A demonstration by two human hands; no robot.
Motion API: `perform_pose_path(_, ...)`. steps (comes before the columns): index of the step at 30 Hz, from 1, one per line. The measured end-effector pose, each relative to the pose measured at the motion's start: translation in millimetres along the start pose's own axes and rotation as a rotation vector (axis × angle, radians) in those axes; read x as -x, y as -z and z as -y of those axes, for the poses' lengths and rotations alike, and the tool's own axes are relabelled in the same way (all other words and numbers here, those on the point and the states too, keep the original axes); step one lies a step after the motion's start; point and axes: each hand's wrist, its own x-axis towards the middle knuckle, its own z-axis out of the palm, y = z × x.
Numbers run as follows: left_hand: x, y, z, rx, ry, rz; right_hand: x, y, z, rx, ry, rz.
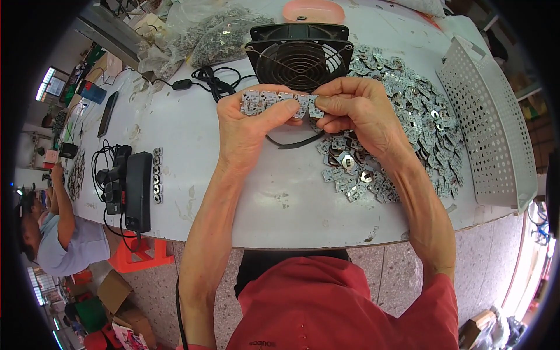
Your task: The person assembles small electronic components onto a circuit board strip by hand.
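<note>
My left hand is closed on a strip of small whitish circuit boards, thumb in front and fingers behind. At the strip's right end, the thumb and fingers of my right hand pinch a small circuit board. That end board sits slightly tilted, with a notch-like gap beside it; whether it is still joined to the strip I cannot tell. A large pile of loose small circuit boards spreads beside and beyond my right hand, several with round metal parts.
A black fan stands just beyond my hands, its cable coiled at left. Right of the pile is a white perforated basket. At left lie a black power strip, another board strip and a phone. A person works farther left.
</note>
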Motion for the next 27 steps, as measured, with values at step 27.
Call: perform_pose_path(27,-1.7,-0.4,2.6,-0.108,-0.010,-0.031,-5.6,-1.3,-9.6,-0.016,0.018,0.020)
